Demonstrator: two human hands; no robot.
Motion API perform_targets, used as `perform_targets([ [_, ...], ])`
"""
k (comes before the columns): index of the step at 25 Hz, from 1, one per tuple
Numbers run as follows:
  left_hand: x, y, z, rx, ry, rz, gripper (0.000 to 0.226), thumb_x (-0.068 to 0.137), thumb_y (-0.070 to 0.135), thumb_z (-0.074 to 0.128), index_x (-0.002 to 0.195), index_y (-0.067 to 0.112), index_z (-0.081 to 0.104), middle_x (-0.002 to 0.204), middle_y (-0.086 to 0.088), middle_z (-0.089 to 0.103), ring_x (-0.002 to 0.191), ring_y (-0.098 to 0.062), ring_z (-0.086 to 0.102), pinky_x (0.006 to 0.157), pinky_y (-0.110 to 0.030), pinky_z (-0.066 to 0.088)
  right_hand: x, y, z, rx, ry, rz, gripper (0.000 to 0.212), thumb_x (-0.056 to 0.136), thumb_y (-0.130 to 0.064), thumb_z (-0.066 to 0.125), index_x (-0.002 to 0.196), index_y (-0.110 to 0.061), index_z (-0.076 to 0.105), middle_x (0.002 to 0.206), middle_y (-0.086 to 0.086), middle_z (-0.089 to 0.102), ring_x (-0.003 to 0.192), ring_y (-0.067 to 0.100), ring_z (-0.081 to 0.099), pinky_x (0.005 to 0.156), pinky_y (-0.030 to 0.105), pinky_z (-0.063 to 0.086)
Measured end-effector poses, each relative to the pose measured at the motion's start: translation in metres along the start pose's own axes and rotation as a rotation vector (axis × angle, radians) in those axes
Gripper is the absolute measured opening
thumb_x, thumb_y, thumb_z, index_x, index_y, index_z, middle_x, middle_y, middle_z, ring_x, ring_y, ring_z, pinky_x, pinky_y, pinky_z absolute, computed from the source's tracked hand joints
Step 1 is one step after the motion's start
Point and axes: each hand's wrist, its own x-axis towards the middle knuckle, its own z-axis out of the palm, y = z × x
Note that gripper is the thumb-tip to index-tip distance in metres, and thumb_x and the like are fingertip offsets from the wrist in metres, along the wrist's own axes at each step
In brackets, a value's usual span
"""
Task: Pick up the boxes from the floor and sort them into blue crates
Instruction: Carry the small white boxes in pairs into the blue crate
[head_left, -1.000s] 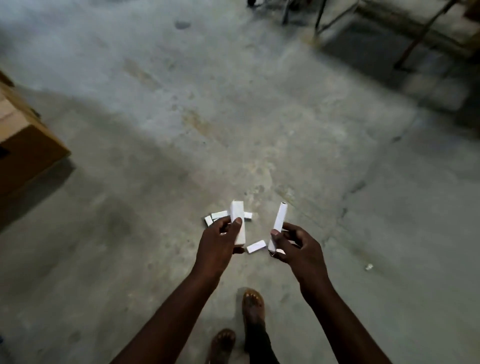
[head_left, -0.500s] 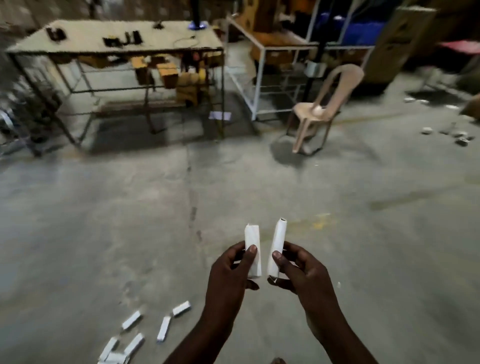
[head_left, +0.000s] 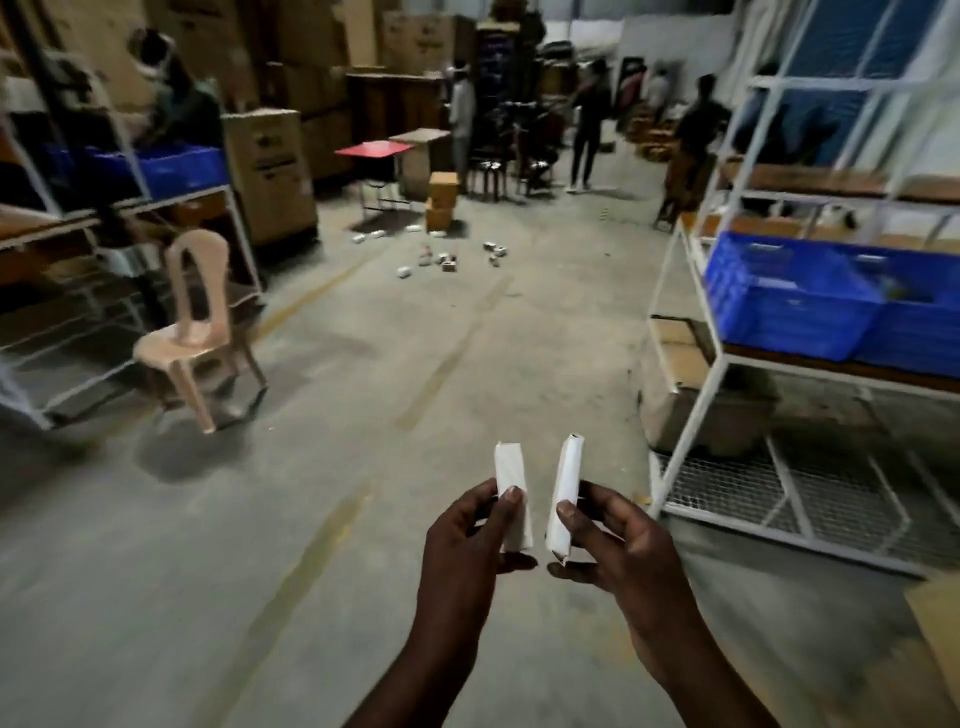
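Left hand (head_left: 470, 535) grasping one white box (head_left: 511, 493), right hand (head_left: 613, 540) grasping another box (head_left: 566, 493), both upright. Blue crates (head_left: 789, 301) on rack ahead, to the right, nearer right hand.

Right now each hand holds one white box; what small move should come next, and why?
Probably turn right and step toward the blue crate on the white rack. The left hand and the right hand each already grip a white box upright, and that crate looks nearest.
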Motion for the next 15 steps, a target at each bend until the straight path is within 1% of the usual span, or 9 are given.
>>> perform_targets([
  [2,0.032,0.001,0.057,0.014,-0.11,-0.014,0.018,0.099,0.023,0.072,0.113,0.017,0.082,0.104,-0.014,0.08,0.084,-0.022,0.075,0.066,-0.037,0.063,0.03,-0.017,-0.045,0.015,0.099,-0.024,0.029,0.09,-0.018,0.079,0.118,-0.023,0.075,0.108,-0.001,0.08,0.093,0.025,0.08,0.072,0.048,0.067],
  [5,0.079,-0.001,0.125,0.019,-0.243,-0.039,0.019,0.098,0.025,0.073,0.113,0.016,0.083,0.102,-0.017,0.079,0.081,-0.022,0.074,0.065,-0.036,0.061,0.075,-0.036,-0.096,0.069,0.223,-0.046,0.025,0.09,-0.018,0.078,0.113,-0.026,0.075,0.104,-0.006,0.082,0.093,0.021,0.08,0.07,0.046,0.067],
  [9,0.143,-0.003,0.196,0.021,-0.365,-0.058,0.019,0.098,0.023,0.072,0.113,0.018,0.083,0.1,-0.018,0.08,0.077,-0.021,0.073,0.066,-0.038,0.062,0.14,-0.055,-0.142,0.094,0.33,-0.068,0.027,0.088,-0.022,0.078,0.114,-0.028,0.073,0.105,-0.006,0.082,0.093,0.021,0.08,0.069,0.043,0.067],
  [10,0.162,-0.003,0.214,0.014,-0.393,-0.062,0.018,0.099,0.022,0.072,0.112,0.018,0.083,0.099,-0.019,0.08,0.076,-0.02,0.073,0.065,-0.037,0.062,0.16,-0.059,-0.152,0.089,0.353,-0.084,0.03,0.087,-0.023,0.078,0.116,-0.026,0.073,0.106,-0.003,0.082,0.093,0.023,0.08,0.068,0.043,0.067],
  [12,0.201,-0.003,0.243,0.025,-0.447,-0.06,0.018,0.099,0.021,0.071,0.112,0.017,0.083,0.102,-0.023,0.078,0.074,-0.018,0.072,0.064,-0.035,0.062,0.198,-0.064,-0.166,0.064,0.405,-0.114,0.042,0.079,-0.03,0.081,0.12,-0.022,0.073,0.109,0.002,0.081,0.096,0.027,0.08,0.07,0.044,0.067],
  [13,0.221,0.0,0.257,0.02,-0.477,-0.057,0.018,0.099,0.021,0.071,0.112,0.016,0.083,0.102,-0.027,0.076,0.073,-0.018,0.071,0.063,-0.034,0.061,0.217,-0.068,-0.172,0.055,0.438,-0.12,0.049,0.075,-0.035,0.081,0.121,-0.022,0.073,0.111,0.003,0.081,0.098,0.028,0.079,0.071,0.045,0.066],
  [15,0.262,0.005,0.288,0.006,-0.532,-0.057,0.018,0.099,0.019,0.071,0.111,0.014,0.083,0.104,-0.031,0.074,0.072,-0.018,0.071,0.061,-0.033,0.061,0.255,-0.079,-0.185,0.052,0.488,-0.127,0.053,0.07,-0.039,0.082,0.12,-0.023,0.074,0.11,0.003,0.081,0.097,0.027,0.08,0.073,0.047,0.066],
])
